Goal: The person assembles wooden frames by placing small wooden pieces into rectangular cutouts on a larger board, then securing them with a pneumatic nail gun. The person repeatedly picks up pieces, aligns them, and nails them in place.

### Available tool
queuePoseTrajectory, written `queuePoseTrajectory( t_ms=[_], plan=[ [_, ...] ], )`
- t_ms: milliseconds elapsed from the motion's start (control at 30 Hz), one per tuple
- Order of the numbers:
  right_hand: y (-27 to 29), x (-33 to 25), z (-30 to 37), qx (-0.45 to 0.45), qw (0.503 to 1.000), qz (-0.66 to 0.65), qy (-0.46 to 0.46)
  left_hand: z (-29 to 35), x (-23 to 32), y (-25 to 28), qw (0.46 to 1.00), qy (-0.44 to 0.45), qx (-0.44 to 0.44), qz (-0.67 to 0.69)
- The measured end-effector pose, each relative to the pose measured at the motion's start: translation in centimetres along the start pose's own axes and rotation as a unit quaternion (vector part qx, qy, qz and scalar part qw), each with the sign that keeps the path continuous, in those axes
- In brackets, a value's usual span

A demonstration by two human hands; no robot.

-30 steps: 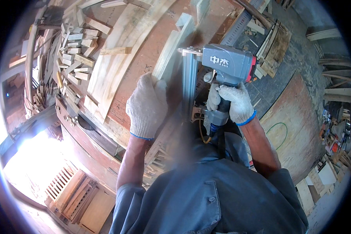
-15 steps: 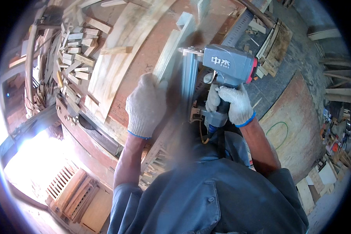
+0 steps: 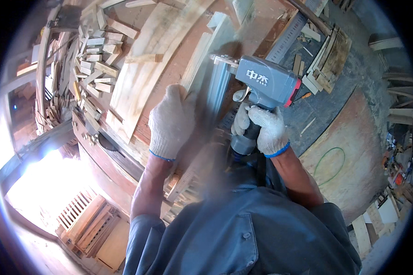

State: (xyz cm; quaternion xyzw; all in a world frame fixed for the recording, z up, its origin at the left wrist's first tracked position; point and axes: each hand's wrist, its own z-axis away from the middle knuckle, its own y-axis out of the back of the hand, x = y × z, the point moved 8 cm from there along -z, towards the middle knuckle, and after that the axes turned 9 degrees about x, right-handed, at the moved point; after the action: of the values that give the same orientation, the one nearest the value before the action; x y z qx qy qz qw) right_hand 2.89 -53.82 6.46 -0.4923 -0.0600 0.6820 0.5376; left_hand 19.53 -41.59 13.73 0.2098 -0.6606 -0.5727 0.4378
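My right hand, in a white knit glove with a blue cuff, is wrapped round the handle of a grey nail gun with red trim. Its nose points left, at or just above the edge of a pale wooden strip; whether they touch, I cannot tell. The blue-grey magazine runs from the nose back toward me. My left hand, gloved alike, is closed on the near end of the strip. A blurred patch hides part of the area between the hands.
Many short wood blocks are heaped at the left beside a pale plywood sheet. A metal ruler lies along an edge beyond the nail gun. Thin slats are stacked at the right, and a green cord loop lies on a board.
The nail gun and my right hand have shifted slightly left and toward me, and the gun is tilted more. My left hand stays on the strip. The whole view has turned a little.
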Motion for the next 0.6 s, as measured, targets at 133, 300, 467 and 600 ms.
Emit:
queuePoseTrajectory(
  t_ms=[133, 300, 467, 600],
  plan=[
    [-0.2, 0.1, -0.6, -0.009, 1.000, -0.019, -0.004, -0.5, -0.6, 0.0, 1.000, 0.007, -0.008, -0.006],
    [-0.1, -0.8, -0.5, -0.001, 1.000, -0.003, 0.002, -0.6, -1.3, -0.3, 0.999, 0.026, -0.025, -0.009],
    [-0.4, -0.1, -2.2, 0.001, 1.000, -0.008, -0.007, -1.6, -1.0, 0.2, 1.000, 0.023, -0.006, -0.010],
    [-0.7, -0.5, -2.3, 0.024, 1.000, 0.001, 0.011, -1.0, -2.0, 0.0, 1.000, 0.005, -0.014, -0.006]
  ],
)
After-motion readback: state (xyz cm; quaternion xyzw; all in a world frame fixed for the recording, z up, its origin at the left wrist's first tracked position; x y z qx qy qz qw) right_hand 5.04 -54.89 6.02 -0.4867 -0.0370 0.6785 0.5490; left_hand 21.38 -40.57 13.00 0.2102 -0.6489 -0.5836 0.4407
